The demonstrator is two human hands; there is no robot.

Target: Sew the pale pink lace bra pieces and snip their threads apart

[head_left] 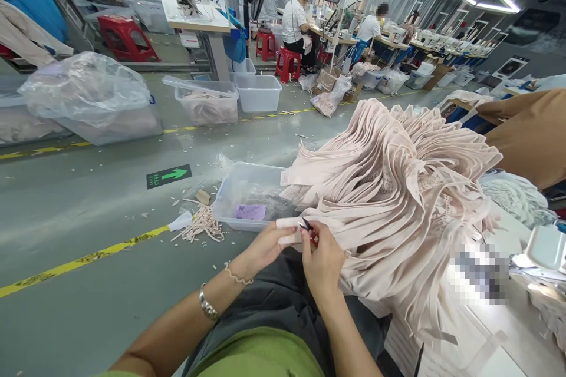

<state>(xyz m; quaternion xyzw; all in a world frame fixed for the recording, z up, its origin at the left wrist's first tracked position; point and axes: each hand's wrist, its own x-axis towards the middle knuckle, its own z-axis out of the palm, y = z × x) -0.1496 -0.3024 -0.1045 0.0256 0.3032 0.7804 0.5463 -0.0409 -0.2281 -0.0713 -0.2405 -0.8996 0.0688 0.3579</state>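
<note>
Both hands work close together just above the lap. Left hand (265, 247) pinches the end of a pale pink strip (287, 230) between thumb and fingers, holding it flat. Right hand (322, 259) is closed around small snips with a red handle (309, 232), and their dark tips touch the strip just beside the left fingertips. The strip belongs to a big pile of pink fabric pieces (398, 188) that rises just right of the hands on the bench (486, 359). Beyond the hands, on the floor, stands a clear plastic bin (247, 194), with cut scraps (201, 225) lying left of it. I judge the blades sit very near the left fingers, so a slip could nick them, or could cut the fabric itself.
</note>
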